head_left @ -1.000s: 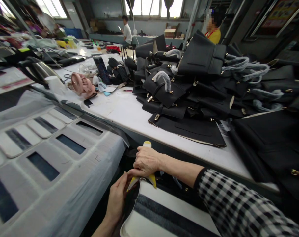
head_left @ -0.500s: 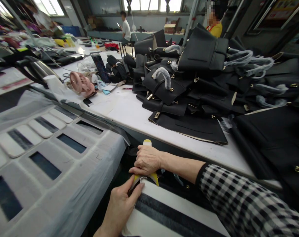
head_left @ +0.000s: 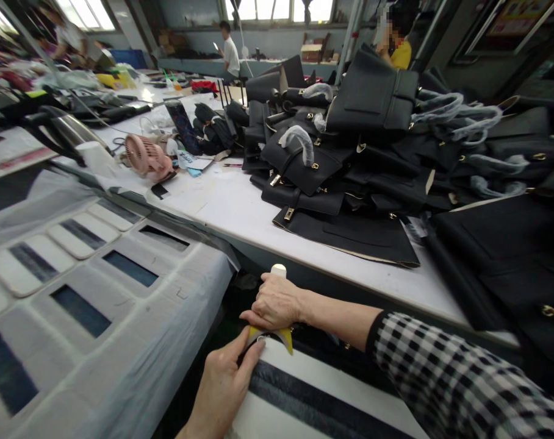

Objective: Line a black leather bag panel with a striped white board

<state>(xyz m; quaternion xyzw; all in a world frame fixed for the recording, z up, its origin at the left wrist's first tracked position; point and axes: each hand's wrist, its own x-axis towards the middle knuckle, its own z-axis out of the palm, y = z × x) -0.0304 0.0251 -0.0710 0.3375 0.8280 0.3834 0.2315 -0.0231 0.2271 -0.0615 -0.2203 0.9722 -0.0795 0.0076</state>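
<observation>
My right hand (head_left: 275, 302) is closed round a yellow-bladed tool (head_left: 277, 335) with a pale handle end (head_left: 278, 269), pressed onto the corner of a white panel with a dark stripe (head_left: 304, 396) on my lap. My left hand (head_left: 222, 384) grips that panel's near corner, thumb and fingers pinched on its edge right beside the tool's blade. My right sleeve (head_left: 451, 378) is black-and-white check.
A white worktable (head_left: 240, 210) ahead carries a big heap of black bag parts (head_left: 359, 152), a pink fan (head_left: 144, 155) and clutter. To the left lies a grey sheet with several striped panels (head_left: 82, 235). Other people stand at the back.
My left hand slid up from under the panel's edge onto its corner. The right hand and tool stayed nearly still; the view shifted slightly.
</observation>
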